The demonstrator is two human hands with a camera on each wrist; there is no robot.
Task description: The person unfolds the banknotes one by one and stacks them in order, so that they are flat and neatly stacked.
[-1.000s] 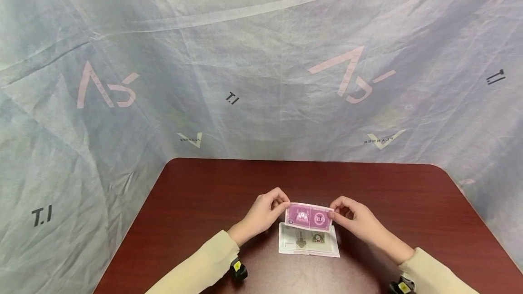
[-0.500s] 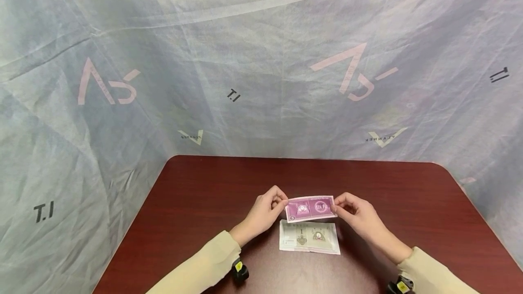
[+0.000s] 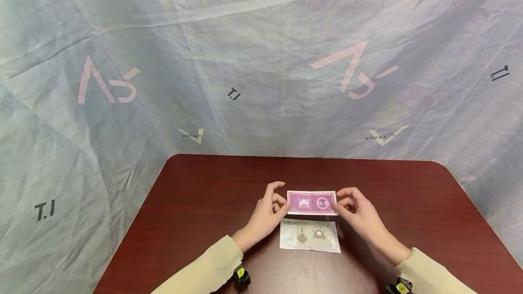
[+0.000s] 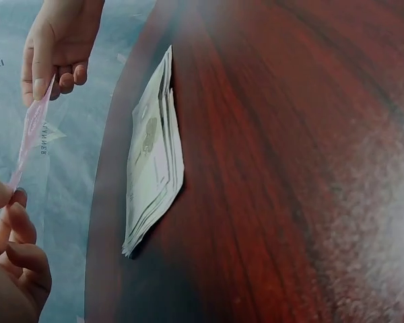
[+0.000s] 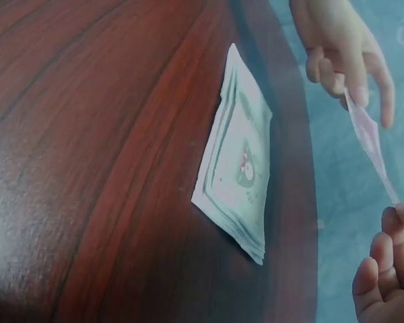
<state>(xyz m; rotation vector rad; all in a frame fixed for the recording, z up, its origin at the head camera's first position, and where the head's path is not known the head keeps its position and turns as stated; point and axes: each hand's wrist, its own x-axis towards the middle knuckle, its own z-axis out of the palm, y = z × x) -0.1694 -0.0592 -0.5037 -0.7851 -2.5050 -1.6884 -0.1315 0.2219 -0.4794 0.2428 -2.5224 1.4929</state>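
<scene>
A purple play banknote [image 3: 311,203] is stretched flat between my two hands, its printed face up in the head view. My left hand [image 3: 267,211] pinches its left end between thumb and a finger, with the index finger lifted off. At the other end my right hand [image 3: 359,212] pinches the note's right edge. Both wrist views show the banknote [image 4: 31,131] nearly edge-on, raised off the table. Just nearer to me lies a stack of pale banknotes [image 3: 309,236], the top one marked 1; its layered edges [image 5: 219,148] show in the right wrist view.
A dark red wooden table [image 3: 204,194] with rounded far corners carries the stack. Grey cloth [image 3: 261,58] printed with letters hangs around its back and sides. A black wrist camera [image 3: 242,277] sits at the left cuff, another camera [image 3: 399,286] at the right.
Both hands have moved the purple banknote slightly away from me, off its overlap with the pale stack. It is now flatter and level, and my left index finger has lifted.
</scene>
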